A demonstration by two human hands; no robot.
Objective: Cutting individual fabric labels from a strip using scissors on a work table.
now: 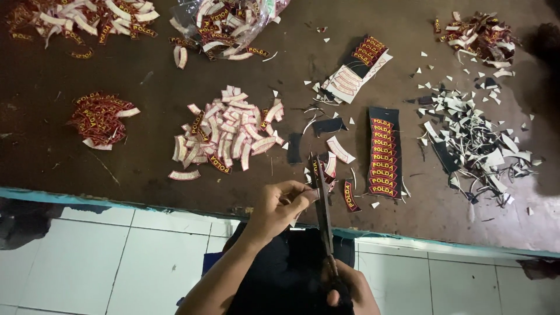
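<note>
My right hand (345, 291) grips the handles of long dark scissors (322, 201) whose blades point away from me over the table edge. My left hand (279, 204) pinches a small curved embroidered patch (324, 170) at the blades' tip. A black strip (383, 153) with a column of red-and-yellow patches lies just right of the scissors. One cut curved patch (350, 196) rests beside it.
The dark brown table (58, 157) carries a central pile of cut patches (227, 131), a smaller red pile (99, 116) at left, a plastic bag of patches (230, 23) at the back, offcut scraps (478, 140) at right. White floor tiles (105, 262) lie below.
</note>
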